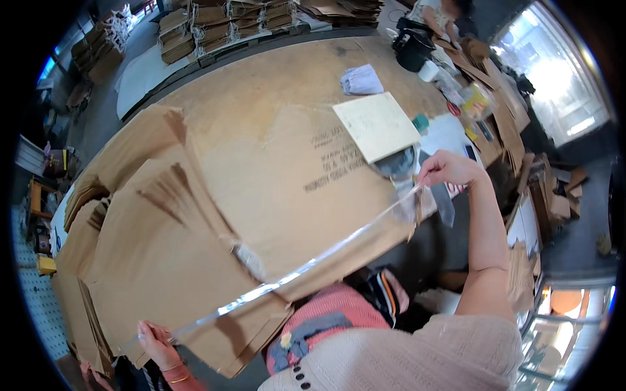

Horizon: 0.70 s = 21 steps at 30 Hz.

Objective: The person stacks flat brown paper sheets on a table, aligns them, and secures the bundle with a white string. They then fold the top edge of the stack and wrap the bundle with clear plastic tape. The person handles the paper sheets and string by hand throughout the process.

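Note:
A long, clear, shiny plastic strip [306, 266] is stretched taut on a slant between my two hands. My left hand [156, 344], at the lower left, pinches its near end beside the stacked brown paper [156, 260]. My right hand [450, 171] is raised at the right, thumb and fingers pinching the far end. The strip passes over the fanned paper stacks and the near side of the brown table covering [274, 150]. Close to my right hand lie a pale square board [377, 127] and some crumpled clear plastic [407, 203].
A white string bundle [250, 262] lies at the paper's edge. A folded white cloth [362, 79], a black pot [413, 51] and a white cup [428, 71] stand farther back. Another person [433, 16] sits at the far right. Tied brown stacks [241, 19] line the back.

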Each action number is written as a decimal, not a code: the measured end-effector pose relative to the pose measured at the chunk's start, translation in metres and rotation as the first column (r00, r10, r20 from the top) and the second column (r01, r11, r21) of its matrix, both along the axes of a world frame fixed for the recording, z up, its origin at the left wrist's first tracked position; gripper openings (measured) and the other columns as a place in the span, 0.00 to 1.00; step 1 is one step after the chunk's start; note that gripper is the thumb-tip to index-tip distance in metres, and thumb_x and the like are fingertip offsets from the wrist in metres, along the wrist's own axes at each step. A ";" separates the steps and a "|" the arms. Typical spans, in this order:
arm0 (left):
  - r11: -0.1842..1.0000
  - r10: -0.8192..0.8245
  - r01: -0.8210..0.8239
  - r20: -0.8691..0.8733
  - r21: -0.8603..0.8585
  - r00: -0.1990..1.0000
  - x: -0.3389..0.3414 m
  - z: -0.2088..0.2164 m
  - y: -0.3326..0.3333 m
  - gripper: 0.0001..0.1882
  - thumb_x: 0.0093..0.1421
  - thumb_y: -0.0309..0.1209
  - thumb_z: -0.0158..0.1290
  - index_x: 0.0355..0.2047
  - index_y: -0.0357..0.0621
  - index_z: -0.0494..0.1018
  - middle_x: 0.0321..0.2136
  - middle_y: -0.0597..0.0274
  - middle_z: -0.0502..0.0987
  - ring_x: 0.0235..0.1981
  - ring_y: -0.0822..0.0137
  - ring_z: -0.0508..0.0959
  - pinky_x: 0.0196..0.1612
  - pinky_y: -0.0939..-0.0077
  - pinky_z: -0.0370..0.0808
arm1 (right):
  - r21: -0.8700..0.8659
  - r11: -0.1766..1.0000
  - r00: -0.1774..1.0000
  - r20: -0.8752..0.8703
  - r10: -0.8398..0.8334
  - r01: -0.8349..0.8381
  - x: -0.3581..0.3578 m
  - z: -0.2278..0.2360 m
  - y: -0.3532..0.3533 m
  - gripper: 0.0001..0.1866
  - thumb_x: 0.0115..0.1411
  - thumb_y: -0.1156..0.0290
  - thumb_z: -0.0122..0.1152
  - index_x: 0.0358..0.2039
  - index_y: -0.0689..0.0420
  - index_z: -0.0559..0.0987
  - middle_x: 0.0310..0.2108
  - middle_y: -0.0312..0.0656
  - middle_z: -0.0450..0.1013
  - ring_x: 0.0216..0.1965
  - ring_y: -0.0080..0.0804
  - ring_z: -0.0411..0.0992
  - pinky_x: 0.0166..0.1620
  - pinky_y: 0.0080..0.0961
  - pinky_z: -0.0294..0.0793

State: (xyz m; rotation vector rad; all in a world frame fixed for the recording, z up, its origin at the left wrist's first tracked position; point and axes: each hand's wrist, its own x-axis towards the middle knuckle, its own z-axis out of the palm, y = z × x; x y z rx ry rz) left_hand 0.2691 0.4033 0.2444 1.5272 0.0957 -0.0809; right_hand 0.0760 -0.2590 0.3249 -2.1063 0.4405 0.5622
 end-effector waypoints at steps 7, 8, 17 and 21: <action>0.973 -0.018 0.026 -0.040 0.228 0.999 0.154 -0.043 -0.204 0.08 0.66 0.33 0.42 0.29 0.47 0.63 0.17 0.73 0.56 0.20 0.80 0.56 0.29 0.82 0.62 | -0.645 0.715 0.873 0.476 0.101 0.269 0.173 -0.121 -0.228 0.09 0.53 0.64 0.58 0.31 0.51 0.82 0.26 0.43 0.76 0.33 0.37 0.73 0.38 0.31 0.70; 0.908 -0.320 0.307 0.000 0.286 0.947 0.187 -0.047 -0.232 0.07 0.65 0.33 0.43 0.30 0.45 0.65 0.18 0.73 0.58 0.20 0.80 0.58 0.29 0.83 0.62 | -0.737 0.614 0.845 0.494 0.205 0.282 0.190 -0.128 -0.251 0.08 0.52 0.64 0.58 0.30 0.49 0.82 0.28 0.45 0.75 0.35 0.40 0.73 0.39 0.34 0.70; 0.930 0.121 0.045 -0.422 0.364 0.899 0.311 -0.184 -0.371 0.11 0.59 0.39 0.49 0.32 0.44 0.72 0.19 0.65 0.70 0.16 0.75 0.68 0.17 0.83 0.63 | -0.904 0.408 0.982 0.174 0.075 0.129 0.256 -0.261 -0.372 0.09 0.53 0.65 0.53 0.30 0.45 0.82 0.32 0.42 0.76 0.40 0.40 0.73 0.41 0.37 0.70; 0.855 0.107 0.111 -0.381 0.507 0.918 0.317 -0.221 -0.396 0.11 0.56 0.38 0.51 0.30 0.44 0.74 0.16 0.65 0.67 0.08 0.75 0.60 0.10 0.81 0.54 | -0.892 0.451 0.999 0.048 -0.001 0.043 0.261 -0.293 -0.390 0.11 0.52 0.65 0.52 0.33 0.48 0.82 0.34 0.45 0.77 0.39 0.44 0.74 0.42 0.37 0.71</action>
